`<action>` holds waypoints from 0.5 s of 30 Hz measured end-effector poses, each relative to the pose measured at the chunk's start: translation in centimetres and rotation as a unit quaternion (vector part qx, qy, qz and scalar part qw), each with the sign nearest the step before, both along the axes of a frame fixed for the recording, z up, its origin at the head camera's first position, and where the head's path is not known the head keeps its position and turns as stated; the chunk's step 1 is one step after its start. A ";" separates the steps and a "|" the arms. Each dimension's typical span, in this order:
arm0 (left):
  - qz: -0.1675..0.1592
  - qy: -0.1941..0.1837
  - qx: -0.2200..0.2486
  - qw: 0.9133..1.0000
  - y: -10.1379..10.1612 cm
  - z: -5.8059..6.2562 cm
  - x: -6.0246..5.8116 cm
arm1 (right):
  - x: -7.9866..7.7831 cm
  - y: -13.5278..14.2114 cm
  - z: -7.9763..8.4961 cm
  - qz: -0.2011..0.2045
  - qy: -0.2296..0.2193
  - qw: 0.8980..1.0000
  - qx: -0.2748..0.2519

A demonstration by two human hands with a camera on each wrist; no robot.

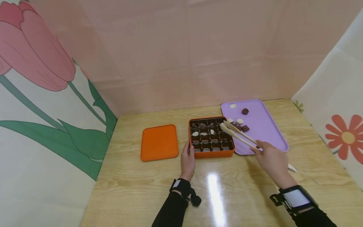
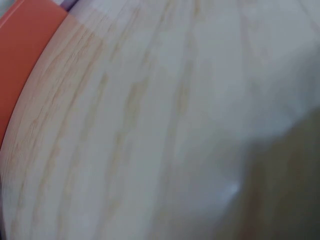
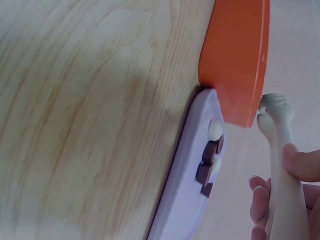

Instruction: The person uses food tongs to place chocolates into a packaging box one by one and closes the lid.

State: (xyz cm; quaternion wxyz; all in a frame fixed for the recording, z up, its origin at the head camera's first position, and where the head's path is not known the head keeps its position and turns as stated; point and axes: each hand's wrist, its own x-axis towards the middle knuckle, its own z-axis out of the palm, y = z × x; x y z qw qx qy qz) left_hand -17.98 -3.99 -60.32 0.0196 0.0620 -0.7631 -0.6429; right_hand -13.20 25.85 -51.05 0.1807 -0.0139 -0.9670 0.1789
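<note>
An orange box (image 1: 214, 154) with a dark divided insert stands mid-table. Brown and white chocolates (image 1: 202, 126) sit in several of its back compartments; the front ones show bare bottoms. My left hand (image 1: 187, 164) holds the box at its front left corner, thumb toward the front. In my right hand (image 1: 272, 160) are pale tongs (image 1: 239, 134), gripped between thumb and fingers. Their tips reach over the box's right back part; whether anything is between them I cannot tell. The right wrist view shows the tongs (image 3: 285, 165) beside the orange box wall (image 3: 235, 60).
A purple tray (image 1: 266, 126) lies right of the box, touching or nearly touching it, with loose brown and white chocolates (image 1: 245, 111) on it. On the left lies a flat orange lid (image 1: 159, 142). A pink cloth backdrop (image 1: 181, 63) rises behind the wooden table (image 1: 127, 189).
</note>
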 end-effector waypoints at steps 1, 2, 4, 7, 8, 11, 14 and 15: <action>-0.001 -0.001 0.001 1.000 0.0 0.0 0.0 | -0.1 -0.2 0.0 0.001 0.001 1.000 0.001; 0.000 0.001 0.001 1.000 0.0 0.0 0.0 | -0.2 -0.4 -0.1 0.003 0.001 1.000 0.002; 0.000 0.004 0.001 1.000 0.0 0.1 0.0 | -0.3 -0.8 -0.1 0.007 -0.002 1.000 0.003; 0.001 0.009 0.002 1.000 0.0 0.2 0.0 | -0.5 -1.2 -0.2 0.009 -0.009 1.000 0.008; 0.001 0.010 0.001 1.000 0.0 0.2 0.0 | -0.5 -1.3 -0.2 0.010 -0.012 1.000 0.009; 0.000 0.008 0.002 1.000 0.0 0.2 0.0 | -0.6 -1.5 -0.2 0.012 -0.016 1.000 0.016; 0.000 0.008 0.003 1.000 0.0 0.2 0.0 | -0.6 -1.6 -0.2 0.014 -0.018 1.000 0.022; -0.001 0.009 0.003 1.000 0.0 0.1 0.0 | -0.6 -1.6 -0.2 0.014 -0.017 0.999 0.023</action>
